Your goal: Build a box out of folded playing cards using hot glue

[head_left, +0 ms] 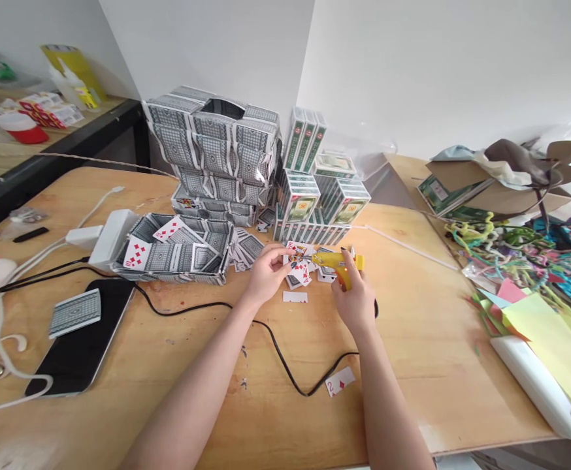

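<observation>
The head camera looks forward and down at the left hand [266, 274], right hand [355, 297] and table [423, 346] close by.

Left arm [204, 375]: bare, stretched forward, leaning in to the right
Left hand [267, 273]: thumb [284, 269] and fingers [276, 250] pinched close
Right arm [388, 395]: bare, stretched forward, leaning left
Right hand [355, 297]: curled in a grip
Both hands: near each other, not touching

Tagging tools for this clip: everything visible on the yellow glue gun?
The yellow glue gun looks plastic, with a narrow nozzle. The right hand is wrapped around its handle, partly hiding it. It is held over the wooden table, nozzle pointing left toward the playing cards by the left hand; whether the nozzle touches them is unclear.
</observation>
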Tool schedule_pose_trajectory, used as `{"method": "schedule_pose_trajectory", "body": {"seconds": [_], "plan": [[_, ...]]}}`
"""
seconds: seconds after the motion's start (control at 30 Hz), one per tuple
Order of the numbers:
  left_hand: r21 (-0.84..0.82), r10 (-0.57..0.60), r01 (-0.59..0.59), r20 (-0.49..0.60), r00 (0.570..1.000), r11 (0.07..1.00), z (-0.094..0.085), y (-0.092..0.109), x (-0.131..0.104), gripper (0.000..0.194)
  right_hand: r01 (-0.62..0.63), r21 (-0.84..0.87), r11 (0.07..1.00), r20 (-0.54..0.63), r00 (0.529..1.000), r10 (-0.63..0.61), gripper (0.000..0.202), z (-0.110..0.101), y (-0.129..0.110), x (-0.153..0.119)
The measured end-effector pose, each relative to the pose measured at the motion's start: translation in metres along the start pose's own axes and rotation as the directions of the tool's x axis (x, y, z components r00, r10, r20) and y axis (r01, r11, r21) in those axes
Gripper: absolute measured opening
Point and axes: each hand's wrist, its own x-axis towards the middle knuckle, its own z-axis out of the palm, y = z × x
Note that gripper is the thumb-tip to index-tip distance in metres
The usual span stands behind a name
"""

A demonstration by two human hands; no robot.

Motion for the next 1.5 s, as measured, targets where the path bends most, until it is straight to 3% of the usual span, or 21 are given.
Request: {"method": "schedule_pose_trajectory", "body": {"seconds": [0.47, 0.67, 0.8, 0.97, 1.1, 1.2, 1.3, 1.4, 1.43, 1.5], "plan": [[-0.016, -0.009, 0.009, -0.014, 1.0, 1.0, -0.001, 0.003, 0.001, 0.021, -0.044, -0.043, 0.998, 0.023, 0.999, 0.045, 0.053, -0.002, 0.005, 0.003], [-0.051, -0.022, 0.021, -0.024, 0.999, 0.998, -0.001, 0.005, 0.001, 0.019, -0.261, 0.007, 0.965, -0.044, 0.964, 0.261, 0.059, -0.008, 0.019, 0.008], [-0.035, -0.017, 0.017, -0.011, 1.0, 0.999, -0.001, 0.003, 0.001, 0.019, -0.379, -0.059, 0.924, -0.073, 0.924, 0.375, 0.065, -0.012, 0.03, 0.013], [0.0, -0.012, 0.012, -0.001, 1.0, 1.0, -0.002, 0.002, 0.0, 0.019, -0.488, -0.179, 0.854, 0.007, 0.868, 0.497, 0.078, -0.015, 0.033, 0.012], [0.022, 0.003, -0.003, -0.011, 1.0, 1.0, -0.003, 0.003, 0.0, 0.018, -0.525, -0.204, 0.826, -0.034, 0.847, 0.53, 0.081, -0.016, 0.033, 0.007], [0.025, 0.001, -0.001, -0.015, 1.0, 1.0, -0.002, 0.005, 0.0, 0.017, -0.501, -0.22, 0.837, -0.101, 0.865, 0.491, 0.09, -0.018, 0.031, 0.006], [0.037, -0.008, 0.008, -0.012, 1.0, 0.999, -0.001, 0.005, 0.0, 0.016, -0.403, -0.138, 0.905, -0.196, 0.907, 0.373, 0.092, -0.02, 0.023, 0.006], [0.044, 0.016, -0.015, -0.004, 1.0, 0.999, 0.0, 0.004, -0.001, 0.016, -0.249, 0.085, 0.965, -0.232, 0.937, 0.262, 0.075, -0.019, 0.006, 0.007], [0.043, 0.023, -0.023, 0.0, 1.0, 0.999, 0.001, 0.004, -0.001, 0.016, -0.21, 0.189, 0.959, -0.185, 0.952, 0.245, 0.064, -0.017, 0.0, 0.007], [0.034, 0.031, -0.032, 0.01, 0.999, 0.999, 0.002, 0.004, -0.002, 0.016, -0.206, 0.388, 0.898, 0.022, 0.977, 0.214, 0.045, -0.012, -0.013, 0.005]]}}
